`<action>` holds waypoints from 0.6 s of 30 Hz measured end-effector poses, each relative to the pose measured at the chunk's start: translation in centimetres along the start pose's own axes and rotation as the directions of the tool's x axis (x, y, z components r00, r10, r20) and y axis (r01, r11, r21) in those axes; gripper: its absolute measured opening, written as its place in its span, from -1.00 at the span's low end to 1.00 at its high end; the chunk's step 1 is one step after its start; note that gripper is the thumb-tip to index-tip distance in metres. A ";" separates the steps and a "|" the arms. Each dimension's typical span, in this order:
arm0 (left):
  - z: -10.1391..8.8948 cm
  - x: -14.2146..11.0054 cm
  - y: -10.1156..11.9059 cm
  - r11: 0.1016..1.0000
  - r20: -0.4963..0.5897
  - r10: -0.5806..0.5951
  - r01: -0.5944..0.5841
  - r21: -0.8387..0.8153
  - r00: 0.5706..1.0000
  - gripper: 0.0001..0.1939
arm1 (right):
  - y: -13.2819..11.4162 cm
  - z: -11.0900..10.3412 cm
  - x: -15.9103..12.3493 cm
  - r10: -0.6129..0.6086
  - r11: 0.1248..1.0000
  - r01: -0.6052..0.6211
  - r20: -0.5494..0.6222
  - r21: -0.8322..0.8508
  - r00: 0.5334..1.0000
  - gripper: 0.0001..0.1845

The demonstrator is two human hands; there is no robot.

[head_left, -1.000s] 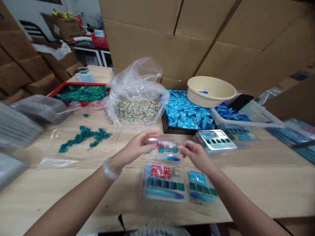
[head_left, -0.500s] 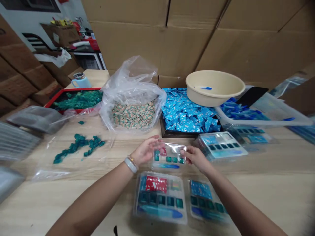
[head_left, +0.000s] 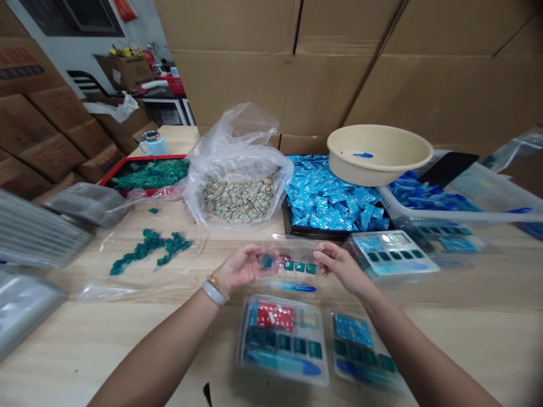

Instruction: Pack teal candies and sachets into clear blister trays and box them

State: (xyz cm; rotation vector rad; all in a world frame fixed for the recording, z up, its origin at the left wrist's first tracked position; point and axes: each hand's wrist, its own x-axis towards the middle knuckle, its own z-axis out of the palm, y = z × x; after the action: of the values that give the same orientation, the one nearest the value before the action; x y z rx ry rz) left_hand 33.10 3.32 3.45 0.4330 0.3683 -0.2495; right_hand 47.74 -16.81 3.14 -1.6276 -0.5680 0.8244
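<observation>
My left hand (head_left: 241, 267) and my right hand (head_left: 340, 265) hold a clear plastic blister tray (head_left: 289, 263) by its two ends, above the wooden table. Small green squares sit in a row in the tray, with a bit of red packet showing behind them. A slim blue pen-like item (head_left: 292, 287) lies just below, and I cannot tell whether it is in the tray. Closer to me lie two filled trays (head_left: 283, 340) (head_left: 365, 353). A third filled tray (head_left: 392, 254) lies right of my right hand.
Behind my hands stand an open plastic bag of wrapped sachets (head_left: 237, 198), a black tray of blue sachets (head_left: 326, 198), a beige basin (head_left: 377, 155) and a white basket of blue items (head_left: 432, 198). Green pieces lie left on a plastic sheet (head_left: 148, 249).
The held tray has turned more level and now faces me flatter. My left hand sits slightly farther left, and the whole scene has shifted slightly as my head moved.
</observation>
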 end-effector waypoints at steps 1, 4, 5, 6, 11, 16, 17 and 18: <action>-0.1 -0.4 -0.1 0.999 0.007 0.033 -0.033 0.008 0.999 -0.76 | -0.2 0.2 0.2 0.004 1.000 -0.004 0.005 0.001 1.000 -0.73; -0.6 -1.2 -0.7 0.993 -0.034 0.112 -0.111 0.025 0.993 -0.73 | -1.1 0.9 0.5 0.007 1.000 -0.007 0.037 0.013 0.999 -0.73; -0.7 -1.3 -0.9 0.990 -0.066 0.139 -0.137 0.026 0.988 -0.73 | -1.4 1.2 0.5 0.000 1.000 -0.001 0.053 0.020 0.999 -0.74; -0.7 -1.4 -1.1 0.985 -0.096 0.171 -0.169 0.028 0.981 -0.75 | -1.7 1.4 0.5 -0.009 1.000 0.008 0.067 0.028 0.998 -0.74; -0.3 -1.7 -2.4 0.953 -0.156 0.301 -0.292 0.079 0.941 -0.82 | -2.2 2.6 0.2 -0.032 0.997 0.025 0.104 0.067 0.994 -0.74; -0.2 -1.5 -3.6 0.919 -0.172 0.392 -0.375 0.126 0.904 -0.70 | -2.3 3.6 0.0 0.001 0.995 -0.006 0.050 0.096 0.999 -0.72; -0.1 -1.5 -3.7 0.908 -0.170 0.412 -0.388 0.156 0.895 -0.69 | -2.3 3.7 -0.1 0.016 0.994 -0.021 0.044 0.104 0.999 -0.71; -0.1 -1.6 -3.7 0.893 -0.165 0.438 -0.407 0.190 0.884 -0.69 | -2.4 3.8 -0.2 0.031 0.993 -0.035 0.039 0.109 0.999 -0.70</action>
State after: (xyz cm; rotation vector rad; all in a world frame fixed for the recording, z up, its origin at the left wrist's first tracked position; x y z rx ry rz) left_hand 30.53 0.35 2.67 0.6797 0.4464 0.2002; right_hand 44.82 -14.06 5.20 -1.5272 -0.5143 0.8972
